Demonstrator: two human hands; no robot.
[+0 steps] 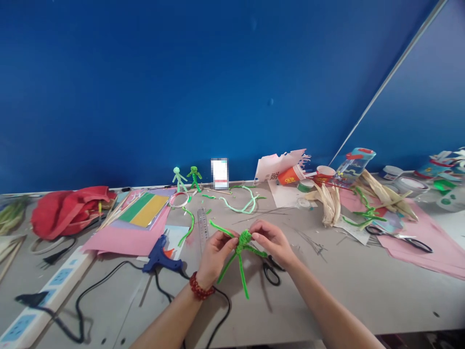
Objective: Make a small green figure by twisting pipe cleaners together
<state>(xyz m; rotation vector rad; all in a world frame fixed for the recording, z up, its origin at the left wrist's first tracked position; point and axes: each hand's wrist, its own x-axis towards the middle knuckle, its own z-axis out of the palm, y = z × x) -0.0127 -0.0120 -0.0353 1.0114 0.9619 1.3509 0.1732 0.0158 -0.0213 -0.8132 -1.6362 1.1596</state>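
Observation:
Between my two hands is a green pipe-cleaner figure (242, 246) with a wound, rounded head and several loose strands for limbs. My left hand (217, 254) pinches it at the left, just below the head, with one strand poking out past the fingers to the upper left. On the other side, the fingers of my right hand (271, 241) are closed against the head. Two strands hang down over the table, and a thicker one points right toward the black-handled scissors (271, 274), which lie partly under my right wrist.
Left of my hands lie a blue glue gun (162, 256) with its cord, a clear ruler (202, 228) and a white power strip (51, 295). Two small green figures (194, 177) stand by the wall near a phone (220, 173). At right are corn husks (329, 206), pink paper (428, 237) and more scissors (399, 237).

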